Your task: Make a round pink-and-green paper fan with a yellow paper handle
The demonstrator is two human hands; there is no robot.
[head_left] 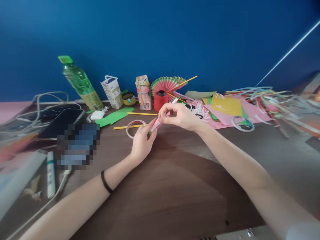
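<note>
My left hand [142, 144] is closed around a narrow folded piece of pink paper [156, 124] with a green end near the thumb. My right hand [178, 116] bends over the upper end of the paper, thumb and fingertips pinched together there. Whether a small piece of tape is between those fingertips is too fine to see. Just left of my left hand lies a roll of clear tape [128, 130]. Two yellow sticks [140, 113] rest on the table near it. Behind the hands, a pleated pink and green paper fan [163, 85] stands by a red cylinder [161, 101].
A green bottle [81, 81], a milk carton [112, 93] and a pink carton [144, 93] line the blue wall. Coloured paper [226, 108], paper shreds and another tape roll [242, 128] lie right. Phones [62, 123], cables and a marker [51, 175] are left.
</note>
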